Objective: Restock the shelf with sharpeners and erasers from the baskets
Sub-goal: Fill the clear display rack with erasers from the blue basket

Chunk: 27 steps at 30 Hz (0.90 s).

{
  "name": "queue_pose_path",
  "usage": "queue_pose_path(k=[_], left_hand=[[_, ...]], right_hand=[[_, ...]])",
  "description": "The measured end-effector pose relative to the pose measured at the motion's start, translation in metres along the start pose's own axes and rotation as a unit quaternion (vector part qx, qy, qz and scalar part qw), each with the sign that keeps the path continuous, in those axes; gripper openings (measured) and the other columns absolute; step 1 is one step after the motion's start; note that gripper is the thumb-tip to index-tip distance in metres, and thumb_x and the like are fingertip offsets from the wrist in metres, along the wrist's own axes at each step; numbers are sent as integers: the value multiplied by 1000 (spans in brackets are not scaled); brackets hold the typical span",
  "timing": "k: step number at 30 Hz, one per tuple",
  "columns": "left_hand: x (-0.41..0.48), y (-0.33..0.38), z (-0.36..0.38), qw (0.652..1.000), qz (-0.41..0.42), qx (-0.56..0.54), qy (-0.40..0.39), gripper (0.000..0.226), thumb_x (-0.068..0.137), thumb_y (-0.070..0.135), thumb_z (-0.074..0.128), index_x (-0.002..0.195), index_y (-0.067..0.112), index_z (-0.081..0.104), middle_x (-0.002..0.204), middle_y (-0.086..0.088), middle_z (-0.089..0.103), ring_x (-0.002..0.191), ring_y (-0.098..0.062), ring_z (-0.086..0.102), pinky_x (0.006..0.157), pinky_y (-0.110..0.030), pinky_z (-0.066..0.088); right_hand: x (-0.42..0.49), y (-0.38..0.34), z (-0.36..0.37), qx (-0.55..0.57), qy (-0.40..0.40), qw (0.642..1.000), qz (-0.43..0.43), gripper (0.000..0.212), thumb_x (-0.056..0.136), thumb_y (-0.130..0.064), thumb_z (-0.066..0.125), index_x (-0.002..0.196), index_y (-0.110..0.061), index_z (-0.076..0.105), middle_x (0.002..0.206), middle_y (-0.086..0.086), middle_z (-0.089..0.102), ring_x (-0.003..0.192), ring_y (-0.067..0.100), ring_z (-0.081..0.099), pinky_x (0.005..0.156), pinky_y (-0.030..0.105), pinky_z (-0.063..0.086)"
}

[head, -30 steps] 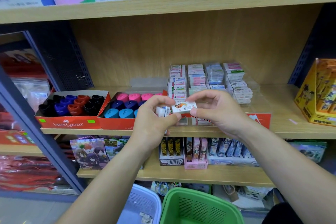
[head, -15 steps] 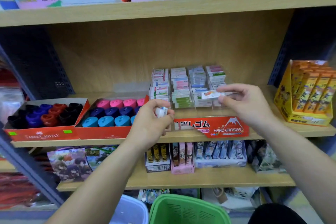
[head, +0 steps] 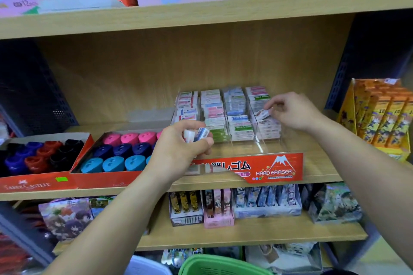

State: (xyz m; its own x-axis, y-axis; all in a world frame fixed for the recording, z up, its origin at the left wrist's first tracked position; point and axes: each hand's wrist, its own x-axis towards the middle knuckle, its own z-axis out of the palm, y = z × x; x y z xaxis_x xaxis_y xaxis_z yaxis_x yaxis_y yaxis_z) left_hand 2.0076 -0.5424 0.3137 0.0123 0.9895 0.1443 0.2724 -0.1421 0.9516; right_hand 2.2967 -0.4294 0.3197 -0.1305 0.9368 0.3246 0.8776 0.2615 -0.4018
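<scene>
The right hand (head: pixel 290 111) pinches a small eraser (head: pixel 264 114) in its fingers over the rightmost column of the clear eraser display (head: pixel 268 147) on the shelf (head: pixel 319 152). The left hand (head: pixel 178 152) grips a blue-sleeved eraser (head: pixel 200 135) in front of the display, beside the sharpener box (head: pixel 120 154).

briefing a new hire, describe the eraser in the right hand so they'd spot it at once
On the middle wooden shelf sits a clear eraser display with a red HARD ERASER front. Over its rightmost column, the right hand pinches one eraser. Unlike the flat stacked ones beneath, it is tilted and held in fingertips; the other eraser, in the left hand, has a blue sleeve.
</scene>
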Motion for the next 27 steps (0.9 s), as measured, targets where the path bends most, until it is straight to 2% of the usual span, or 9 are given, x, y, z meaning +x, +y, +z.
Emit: queue_pose_path(k=[4, 7, 9, 11, 14, 16, 18, 23, 27], left_hand=[[0, 2, 6, 1000, -10, -27, -7, 35, 88, 9, 77, 121, 15, 65, 93, -9, 77, 75, -20, 75, 65, -33, 62], [0, 4, 11, 1000, -13, -19, 8, 39, 83, 10, 82, 117, 17, 65, 89, -12, 77, 77, -27, 76, 70, -40, 65], [1, 4, 13, 999, -2, 22, 23, 40, 78, 17, 87, 110, 22, 65, 89, -10, 77, 76, -28, 76, 73, -46, 64], [1, 4, 17, 997, 17, 63, 40, 40, 73, 24, 91, 103, 26, 66, 87, -5, 75, 69, -23, 73, 70, -42, 63], [2, 5, 23, 994, 52, 77, 61, 37, 69, 28, 93, 94, 28, 65, 75, 3, 67, 53, -9, 51, 55, -28, 53], [3, 3, 26, 991, 74, 86, 71, 37, 67, 29, 94, 91, 30, 66, 78, 7, 68, 59, -9, 54, 62, -35, 56], [2, 2, 28, 989, 92, 89, 73, 38, 65, 30, 95, 91, 32, 67, 85, 10, 69, 73, -12, 61, 69, -41, 57], [2, -7, 25, 989, 107, 73, 73, 31, 74, 21, 90, 90, 32, 66, 83, 18, 66, 65, 3, 55, 64, -21, 48], [4, -8, 21, 995, 75, 13, 59, 28, 80, 7, 84, 95, 22, 65, 85, -5, 74, 60, -16, 72, 59, -37, 59]], right_hand=[[-2, -2, 4, -60, -23, 998, -14, 24, 95, -12, 57, 102, -22, 76, 115, 2, 75, 110, 27, 61, 104, 24, 26], [-15, -20, 1, -5, 62, 998, -14, 23, 96, -13, 56, 105, -19, 76, 114, 1, 73, 112, 24, 62, 114, 35, 33], [-33, -41, 1, 57, 105, 992, -37, 20, 96, -16, 59, 102, -23, 77, 105, -9, 72, 102, 14, 64, 99, 34, 47], [-52, -66, 4, 172, 79, 980, -57, 17, 95, -17, 64, 98, -26, 77, 93, -16, 73, 89, 5, 66, 84, 26, 53], [-71, -95, 10, 328, -10, 943, -44, 11, 94, -19, 68, 99, -26, 75, 84, -5, 75, 77, 9, 69, 70, 21, 54], [-78, -103, 15, 379, -45, 924, -29, 11, 93, -18, 70, 103, -20, 74, 78, -1, 74, 67, 7, 66, 61, 16, 50], [-81, -105, 19, 406, -56, 912, -13, 14, 93, -9, 69, 105, -15, 72, 73, 2, 72, 63, 6, 64, 60, 17, 50], [-80, -96, 24, 488, -31, 870, 62, 18, 92, 5, 61, 100, -11, 67, 77, 11, 74, 68, 19, 68, 69, 33, 55], [-84, -91, 24, 460, -54, 886, 27, 14, 95, -2, 64, 105, -11, 64, 78, 16, 72, 72, 23, 70, 69, 32, 58]])
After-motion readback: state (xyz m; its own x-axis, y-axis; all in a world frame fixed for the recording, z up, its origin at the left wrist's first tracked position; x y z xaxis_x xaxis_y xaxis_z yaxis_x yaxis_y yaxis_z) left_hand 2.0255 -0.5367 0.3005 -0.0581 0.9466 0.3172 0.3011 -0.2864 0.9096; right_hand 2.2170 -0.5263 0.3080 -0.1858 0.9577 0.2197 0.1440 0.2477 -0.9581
